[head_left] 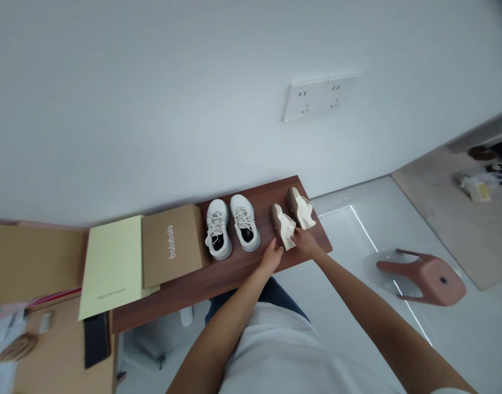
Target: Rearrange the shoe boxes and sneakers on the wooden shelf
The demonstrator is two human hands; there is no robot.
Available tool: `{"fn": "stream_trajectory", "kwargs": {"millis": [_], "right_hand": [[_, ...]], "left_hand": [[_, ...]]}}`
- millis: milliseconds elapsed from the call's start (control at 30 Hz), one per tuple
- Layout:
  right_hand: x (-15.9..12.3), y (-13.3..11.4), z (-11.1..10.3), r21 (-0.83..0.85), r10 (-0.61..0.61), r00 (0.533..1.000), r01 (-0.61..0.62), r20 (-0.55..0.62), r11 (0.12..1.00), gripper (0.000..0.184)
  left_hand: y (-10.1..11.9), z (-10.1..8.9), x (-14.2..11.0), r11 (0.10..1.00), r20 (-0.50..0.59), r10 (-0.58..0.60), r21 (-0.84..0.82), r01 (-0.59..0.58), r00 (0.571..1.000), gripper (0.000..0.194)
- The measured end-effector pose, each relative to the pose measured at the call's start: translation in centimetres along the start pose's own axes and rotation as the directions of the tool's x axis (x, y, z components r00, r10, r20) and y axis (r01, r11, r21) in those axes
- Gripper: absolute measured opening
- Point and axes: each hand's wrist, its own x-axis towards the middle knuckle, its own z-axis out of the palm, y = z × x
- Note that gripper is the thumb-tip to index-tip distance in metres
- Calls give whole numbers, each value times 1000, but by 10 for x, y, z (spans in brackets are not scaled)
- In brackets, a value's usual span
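Observation:
A small cream shoe [284, 225] with a brown sole is between my two hands, over the right part of the brown wooden board [185, 288]. My left hand [271, 256] holds it at the heel end from the left, fingers curled. From the right, my right hand [305, 242] pinches its rear upper part; some fingertips are hidden. The matching small shoe [302, 209] lies just beyond, its brown sole turned left. A pair of larger white sneakers stands to the left, one sneaker [245, 219] nearer my hands and the other sneaker [216, 224] farther left.
A brown "balabala" box [171, 241] sits left of the sneakers, beside a pale yellow lid or box [111, 262]. A dark phone-like slab [97, 339] lies on cardboard at lower left. On the right floor is a pink stool [437, 279]. Wall sockets [319, 97] are above the board.

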Motion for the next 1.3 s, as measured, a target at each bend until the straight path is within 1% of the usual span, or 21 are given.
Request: {"fn": "stream_trajectory", "kwargs": {"millis": [33,67,133,200,267,367,433,500,567,700,833,933,1000,1033,1100,1133,1167,1200,1233,1267,1300], "right_hand": [[-2,-2,2,-12,19,999,-19,38,1000,11],[-3,-5,4,-13,20,997,-19,71,1000,12],[-6,-12,8,25,-37,994,35,105,999,16],[-7,-20,12,81,-142,985,134,101,988,15],[-6,-28,13,85,-240,967,233,88,969,26],[1,-43,10,10,-358,926,359,120,933,46],[9,-54,5,-49,-397,902,410,167,911,51],[17,-66,0,-118,-402,892,430,206,895,51],[25,-77,-2,-196,-384,894,429,229,882,51],[33,-90,1,-305,-331,910,399,251,865,49],[35,-84,13,-310,-312,922,373,231,874,46],[33,-73,23,-256,-361,909,407,209,877,44],[32,-63,26,-184,-426,891,450,160,874,43],[31,-57,26,-141,-461,880,473,112,870,42],[30,-41,21,-68,-497,867,494,-38,867,39],[30,-31,17,-46,-478,868,477,-136,878,37],[30,-20,11,-30,-424,873,430,-240,902,36],[31,-9,4,-15,-338,879,354,-336,935,36],[33,4,-2,6,-222,882,247,-416,969,38],[35,16,-9,37,-100,885,131,-456,991,40],[37,27,-15,74,5,900,30,-436,997,41]], "left_hand": [[-2,4,4,998,13,-55,-8,55,998,54],[-3,6,8,994,32,-107,-17,107,994,53],[-4,5,12,983,66,-172,-57,176,983,45],[-3,-1,16,974,93,-169,-136,181,981,38],[1,-9,20,958,105,-139,-239,161,985,38],[11,-17,30,925,113,-128,-344,160,985,47],[19,-18,38,912,105,-122,-381,153,987,54],[26,-16,45,901,82,-107,-414,131,991,62],[31,-13,51,900,46,-88,-425,100,995,68],[40,-11,58,931,-12,-94,-354,83,996,66],[47,-13,60,947,-24,-134,-296,121,991,54],[51,-13,62,953,-28,-146,-273,133,989,44],[53,-13,62,958,-36,-144,-257,130,989,39],[55,-13,62,960,-41,-141,-250,127,989,37],[59,-13,60,963,-45,-140,-239,125,989,35],[61,-13,59,963,-47,-139,-238,124,989,35],[64,-14,58,964,-49,-138,-236,123,989,36],[67,-15,57,965,-48,-133,-232,118,990,38],[69,-16,55,968,-47,-122,-227,108,991,39],[71,-16,53,972,-49,-104,-218,91,993,40],[72,-17,52,977,-54,-80,-201,67,995,41]]}}
